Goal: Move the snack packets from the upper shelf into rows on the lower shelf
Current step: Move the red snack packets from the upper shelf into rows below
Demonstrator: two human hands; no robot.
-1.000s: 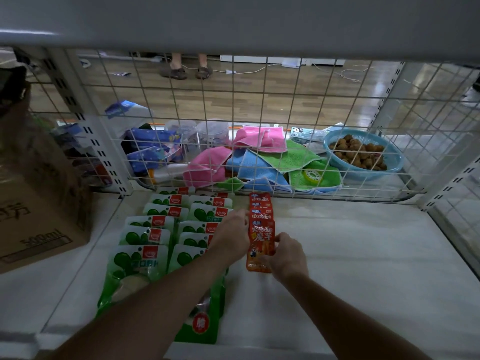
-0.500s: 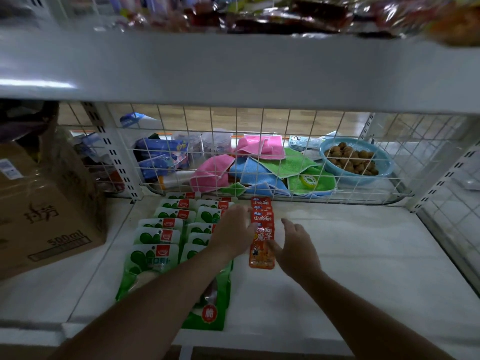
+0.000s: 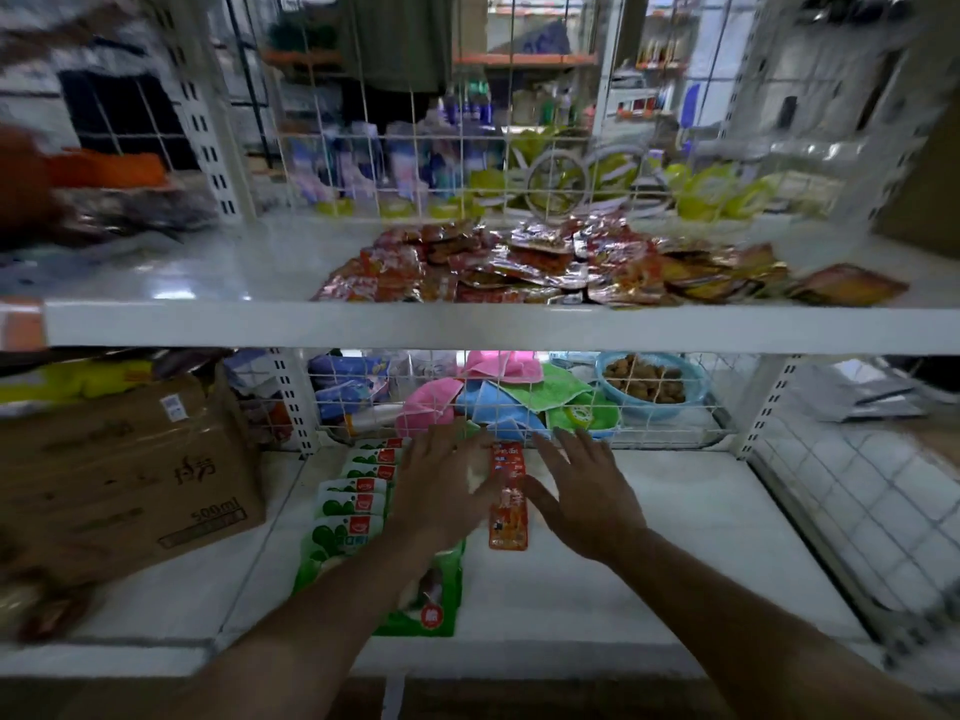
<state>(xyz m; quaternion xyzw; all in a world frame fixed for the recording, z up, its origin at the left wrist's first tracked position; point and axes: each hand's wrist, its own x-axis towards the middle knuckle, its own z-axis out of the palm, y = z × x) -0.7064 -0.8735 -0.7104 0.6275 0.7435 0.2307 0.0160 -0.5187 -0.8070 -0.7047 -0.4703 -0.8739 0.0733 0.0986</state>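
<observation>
Flanking the red packets (image 3: 508, 524) with left hand (image 3: 445, 491) and right hand (image 3: 587, 498), fingers spread, gripping nothing; pile (image 3: 545, 267) above them.

The pile (image 3: 545, 267) is glossy red, orange and gold, the row (image 3: 508, 498) red-orange, the pouches (image 3: 353, 504) green and white (each with a red label), the box (image 3: 119, 475) brown, the cloths (image 3: 428, 405) pink, blue and green, the basket (image 3: 696, 388) pale blue.

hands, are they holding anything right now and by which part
Nothing is held. The left hand and right hand are both open, fingers spread, on either side of the row of red packets lying on the lower shelf.
</observation>
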